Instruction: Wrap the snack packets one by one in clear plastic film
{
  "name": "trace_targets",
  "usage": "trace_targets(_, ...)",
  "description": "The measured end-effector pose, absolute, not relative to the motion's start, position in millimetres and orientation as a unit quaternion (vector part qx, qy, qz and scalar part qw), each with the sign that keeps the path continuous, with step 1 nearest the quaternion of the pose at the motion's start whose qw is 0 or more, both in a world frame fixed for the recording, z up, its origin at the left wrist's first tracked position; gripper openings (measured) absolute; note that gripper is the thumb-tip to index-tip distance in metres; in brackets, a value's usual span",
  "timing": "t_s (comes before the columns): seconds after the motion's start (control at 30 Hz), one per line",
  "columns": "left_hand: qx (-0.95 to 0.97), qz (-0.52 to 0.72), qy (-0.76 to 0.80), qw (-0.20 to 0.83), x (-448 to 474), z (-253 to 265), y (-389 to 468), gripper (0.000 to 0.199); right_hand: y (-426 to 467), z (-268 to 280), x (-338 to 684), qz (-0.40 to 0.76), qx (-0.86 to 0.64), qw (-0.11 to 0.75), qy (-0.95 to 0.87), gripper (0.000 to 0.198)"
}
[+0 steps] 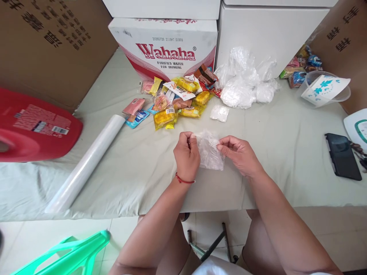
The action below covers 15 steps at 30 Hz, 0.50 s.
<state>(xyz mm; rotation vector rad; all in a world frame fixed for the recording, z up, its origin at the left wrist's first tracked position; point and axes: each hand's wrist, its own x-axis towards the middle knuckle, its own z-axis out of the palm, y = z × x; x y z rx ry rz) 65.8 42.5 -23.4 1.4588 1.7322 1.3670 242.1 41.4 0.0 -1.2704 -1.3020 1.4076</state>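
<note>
Between my two hands hangs a clear plastic bag [211, 154], crumpled, with its lower edge toward me. My left hand [187, 154] pinches its upper left corner between thumb and fingers. On the other side my right hand [239, 152] is closed on the bag's right edge. Beyond the hands lies a heap of wrapped snacks [179, 95] in yellow, pink, blue and white packaging. A small folded clear packet [219, 113] rests just past the bag. Behind it sits a pile of clear plastic bags [243, 84], bunched together.
A plastic roll [88, 162] and a red jug [37, 126] lie left. At the back stands a Wahaha carton [166, 49]. To the right are a clear tub [304, 91], more snacks [298, 76], a phone [342, 156] and a white device [358, 126]. The table's front edge is near my knees.
</note>
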Motion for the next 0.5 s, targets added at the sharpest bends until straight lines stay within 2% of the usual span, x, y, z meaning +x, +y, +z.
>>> trace_targets(0.13, 0.485, 0.533, 0.625, 0.299, 61.7, -24.4, 46.5, 0.022, 43.9, 1.2, 247.1, 0.556, -0.521, 0.412, -0.499, 0.029)
trace_targets(0.37, 0.517, 0.546, 0.584, 0.308, 67.6, -15.2, 38.6, 0.025, 45.0, 6.8, 252.8, 0.552, -0.529, 0.448, -0.463, 0.048)
trace_targets(0.5, 0.579, 0.519, 0.555, 0.297, 72.1, -14.3, 31.3, 0.023, 46.1, 6.3, 250.7, 0.574, -0.522, 0.432, -0.460, 0.042)
